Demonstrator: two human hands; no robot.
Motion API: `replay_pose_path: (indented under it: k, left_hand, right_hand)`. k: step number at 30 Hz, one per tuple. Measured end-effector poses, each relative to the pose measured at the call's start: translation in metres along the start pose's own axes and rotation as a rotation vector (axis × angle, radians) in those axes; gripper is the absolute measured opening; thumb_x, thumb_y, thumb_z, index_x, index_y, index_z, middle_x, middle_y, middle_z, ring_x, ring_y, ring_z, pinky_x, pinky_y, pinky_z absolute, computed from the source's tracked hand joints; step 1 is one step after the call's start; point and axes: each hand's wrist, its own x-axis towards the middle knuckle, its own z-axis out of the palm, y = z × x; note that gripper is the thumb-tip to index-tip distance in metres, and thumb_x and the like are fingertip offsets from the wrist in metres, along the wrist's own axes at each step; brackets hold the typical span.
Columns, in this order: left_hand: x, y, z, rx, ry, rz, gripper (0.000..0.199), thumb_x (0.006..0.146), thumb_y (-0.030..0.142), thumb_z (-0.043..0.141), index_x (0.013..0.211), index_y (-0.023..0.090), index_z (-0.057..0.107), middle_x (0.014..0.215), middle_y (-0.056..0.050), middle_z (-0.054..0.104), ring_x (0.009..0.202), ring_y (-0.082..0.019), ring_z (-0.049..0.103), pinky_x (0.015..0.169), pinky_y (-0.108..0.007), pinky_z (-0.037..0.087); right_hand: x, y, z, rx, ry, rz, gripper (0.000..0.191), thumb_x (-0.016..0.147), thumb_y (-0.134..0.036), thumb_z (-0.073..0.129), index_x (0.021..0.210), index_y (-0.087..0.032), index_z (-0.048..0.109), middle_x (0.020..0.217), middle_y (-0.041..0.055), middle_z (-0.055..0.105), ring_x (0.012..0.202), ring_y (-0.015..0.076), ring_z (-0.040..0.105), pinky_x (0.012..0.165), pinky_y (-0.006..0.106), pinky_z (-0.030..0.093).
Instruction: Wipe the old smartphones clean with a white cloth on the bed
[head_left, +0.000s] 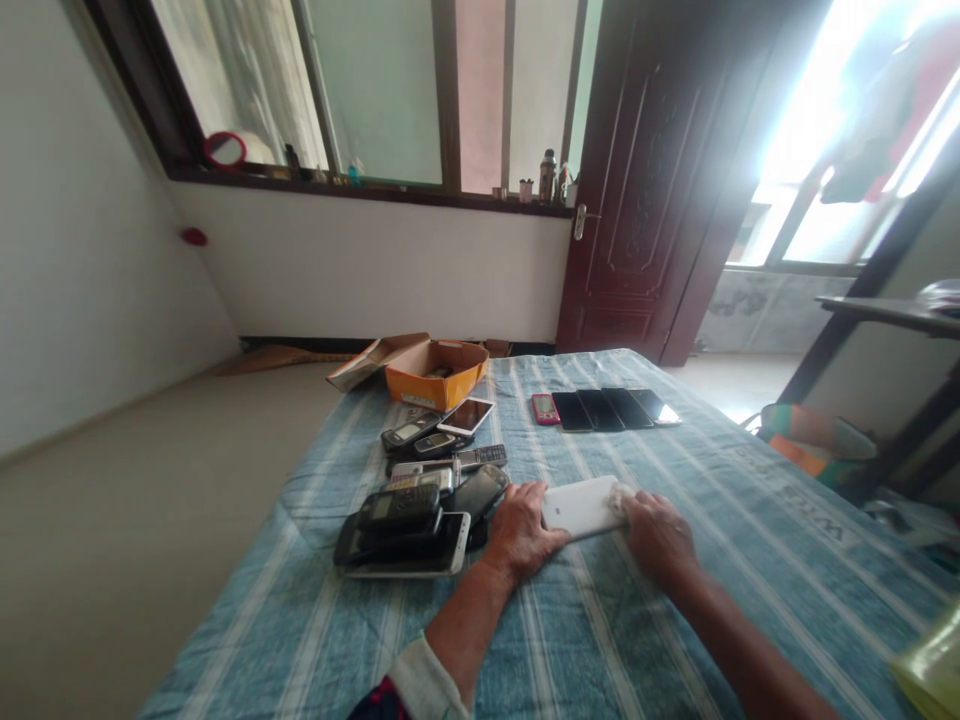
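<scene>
A white smartphone [581, 508] lies back side up on the striped cloth. Its left end is gripped by my left hand [519, 535], thumb along the near edge. At the phone's right end, my right hand [661, 538] is closed on a crumpled whitish wipe [619, 497] pressed to the phone's back; it may be tissue or cloth. Left of my left hand is a pile of old phones, among them a black keypad phone [400, 508] on top of a larger white-edged smartphone [456, 545]. A dark phone [480, 490] lies close to my left fingers.
Farther off, several dark smartphones [600, 410] lie in a row beside a small red phone [545, 408]. An orange cardboard box [439, 375] with its lid open stands at the far left of the blue striped cloth [300, 610]. Yellow plastic [934, 660] shows at the lower right.
</scene>
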Motion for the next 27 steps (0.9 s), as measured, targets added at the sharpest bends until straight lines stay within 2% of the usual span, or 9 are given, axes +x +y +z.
replay_pose_path:
  k: [8, 18, 21, 25, 27]
  left_hand:
    - [0.001, -0.002, 0.004, 0.039, 0.047, 0.046, 0.046, 0.064, 0.036, 0.072, 0.105, 0.018, 0.059, 0.105, -0.005, 0.065, 0.098, -0.026, 0.054, 0.085, -0.031, 0.042]
    - [0.001, -0.003, 0.008, 0.036, 0.045, 0.037, 0.042, 0.068, 0.035, 0.068, 0.106, 0.019, 0.059, 0.108, -0.004, 0.064, 0.101, -0.025, 0.053, 0.088, -0.03, 0.042]
    - [0.0, -0.003, 0.008, 0.022, 0.05, 0.04, 0.041, 0.068, 0.035, 0.068, 0.105, 0.018, 0.059, 0.107, -0.005, 0.065, 0.101, -0.026, 0.054, 0.087, -0.031, 0.042]
    - [-0.002, -0.002, 0.006, 0.0, 0.046, 0.038, 0.043, 0.066, 0.036, 0.069, 0.103, 0.019, 0.059, 0.103, -0.005, 0.065, 0.099, -0.026, 0.054, 0.086, -0.031, 0.042]
    - [-0.002, -0.002, 0.006, -0.009, 0.043, 0.035, 0.045, 0.065, 0.036, 0.069, 0.105, 0.018, 0.058, 0.105, -0.006, 0.065, 0.1, -0.027, 0.054, 0.086, -0.032, 0.042]
  right_hand:
    - [-0.018, -0.01, 0.004, -0.126, 0.069, -0.04, 0.033, 0.087, -0.005, 0.038, 0.101, -0.013, 0.066, 0.094, 0.014, 0.065, 0.088, 0.0276, 0.055, 0.077, 0.036, 0.034]
    - [-0.023, -0.061, 0.009, -0.036, 0.1, -0.229, 0.026, 0.088, -0.008, 0.041, 0.093, -0.015, 0.066, 0.096, 0.0116, 0.061, 0.09, 0.0251, 0.051, 0.078, 0.035, 0.037]
    - [-0.016, -0.054, 0.006, 0.006, 0.09, -0.236, 0.026, 0.089, -0.009, 0.041, 0.091, -0.017, 0.066, 0.096, 0.0096, 0.061, 0.093, 0.023, 0.05, 0.081, 0.032, 0.037]
    - [-0.001, -0.036, 0.001, 0.007, 0.063, -0.127, 0.03, 0.088, -0.006, 0.039, 0.087, -0.017, 0.066, 0.096, 0.0092, 0.062, 0.092, 0.0224, 0.05, 0.077, 0.031, 0.037]
    - [0.005, -0.035, 0.0, 0.001, 0.059, -0.104, 0.03, 0.089, -0.008, 0.039, 0.083, -0.016, 0.067, 0.094, 0.0098, 0.062, 0.09, 0.0228, 0.051, 0.074, 0.031, 0.036]
